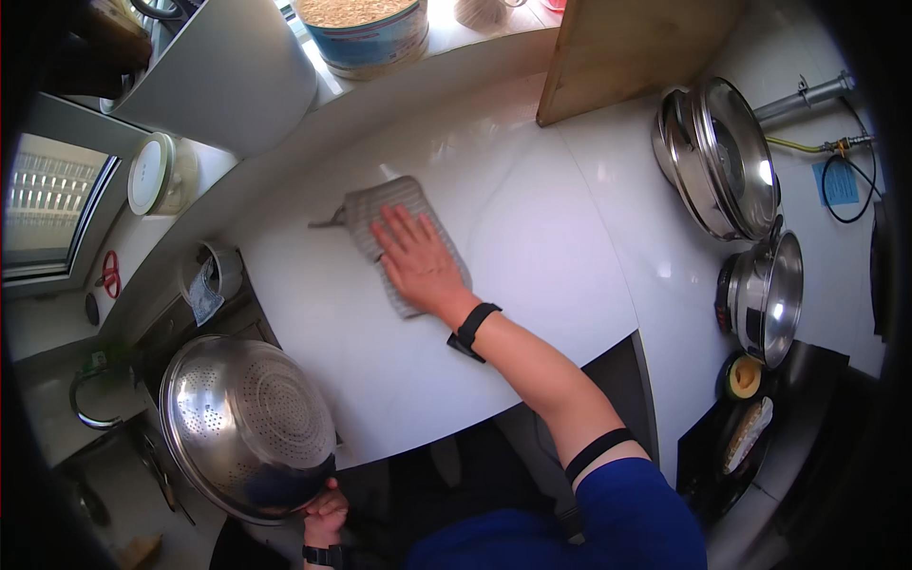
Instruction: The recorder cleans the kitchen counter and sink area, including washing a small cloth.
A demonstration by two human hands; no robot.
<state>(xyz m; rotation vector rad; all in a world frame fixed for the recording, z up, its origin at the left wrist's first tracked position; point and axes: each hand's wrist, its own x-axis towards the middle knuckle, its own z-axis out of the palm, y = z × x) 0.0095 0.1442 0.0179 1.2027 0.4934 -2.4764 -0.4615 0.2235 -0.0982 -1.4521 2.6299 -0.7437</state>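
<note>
My right hand [417, 260] lies flat, fingers spread, on a folded grey striped cloth [436, 206] with a hanging loop. The cloth rests on the white countertop [520, 271]. At the lower left, my left hand [326, 509] grips the edge of a stainless steel colander [242, 420]. The colander is tilted, its perforated base facing up and toward the counter. Part of the left hand is hidden behind it.
A wooden board [627, 50] leans at the back right. Steel pans [734, 157] and a steel bowl [780, 299] stand along the right, with a halved avocado [744, 376] nearby. Left are a faucet [89, 413], red-handled scissors [110, 274] and a lidded jar [153, 174].
</note>
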